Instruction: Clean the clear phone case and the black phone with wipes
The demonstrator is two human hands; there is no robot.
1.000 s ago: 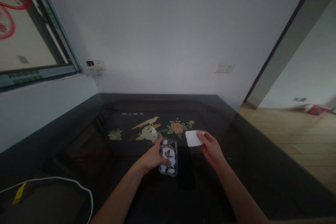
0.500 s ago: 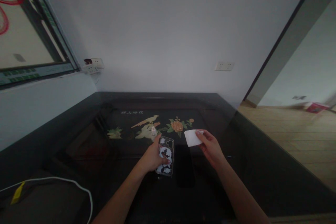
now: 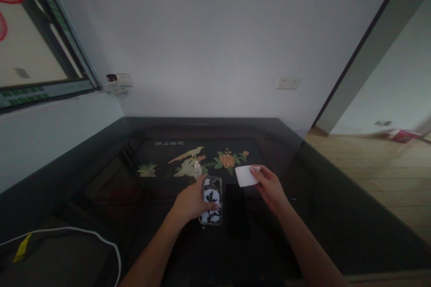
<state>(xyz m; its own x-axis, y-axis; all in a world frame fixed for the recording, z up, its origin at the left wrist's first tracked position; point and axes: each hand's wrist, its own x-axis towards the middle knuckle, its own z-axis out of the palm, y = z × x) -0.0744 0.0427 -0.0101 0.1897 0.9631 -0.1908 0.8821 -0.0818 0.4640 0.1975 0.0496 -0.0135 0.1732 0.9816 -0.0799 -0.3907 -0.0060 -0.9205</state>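
Observation:
My left hand [image 3: 193, 202] grips a clear phone case [image 3: 211, 199] with a black-and-white pattern, thumb lying across its face and fingers along the left edge. The camera cutout is at its top right. Pinched between the thumb and fingers of my right hand [image 3: 267, 184] is a small folded white wipe [image 3: 247, 176], held above the table. Between the two hands lies a flat black rectangle like a phone [image 3: 237, 210], dark against the dark surface. Just beyond my left hand a small clear bottle [image 3: 198, 169] with a pale top stands upright.
The glossy black table [image 3: 286, 143] bears a bird-and-flower picture [image 3: 226, 160]. A white cable [image 3: 84, 229] with a yellow tag [image 3: 23, 247] runs over a dark object at the lower left. Wall sockets [image 3: 288, 83] and a window [image 3: 33, 40] are behind.
My left thumb has shifted slightly on the phone case, and the hand has turned a little. The right hand with the wipe has hardly moved.

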